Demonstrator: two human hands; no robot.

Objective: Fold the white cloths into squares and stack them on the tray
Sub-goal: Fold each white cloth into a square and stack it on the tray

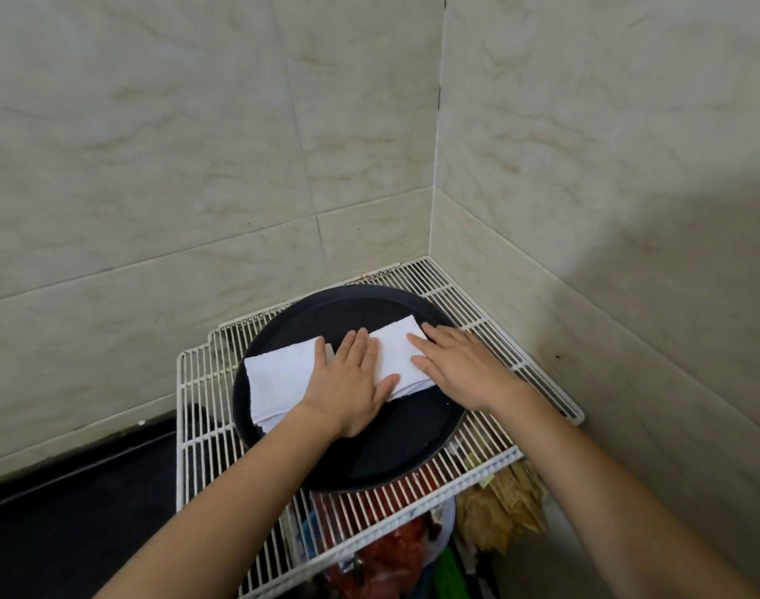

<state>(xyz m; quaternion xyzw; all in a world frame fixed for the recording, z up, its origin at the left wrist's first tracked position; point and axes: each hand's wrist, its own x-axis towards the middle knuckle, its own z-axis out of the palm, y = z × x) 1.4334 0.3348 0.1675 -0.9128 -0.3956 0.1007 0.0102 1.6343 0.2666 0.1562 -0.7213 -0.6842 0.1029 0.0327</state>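
Observation:
A white cloth (283, 378), folded into a long strip, lies across the round black tray (395, 447). The strip runs from the tray's left rim up toward its far right. My left hand (348, 382) lies flat on the middle of the strip, fingers straight and spread. My right hand (460, 365) rests flat on the strip's right end, fingers straight, partly over the tray's right rim. The part of the cloth under both palms is hidden.
The tray sits on a white wire rack (499, 339) pushed into a tiled wall corner. Below the rack are red items (395, 551) and brown dried leaves (503, 512). A dark surface (67, 512) lies to the lower left.

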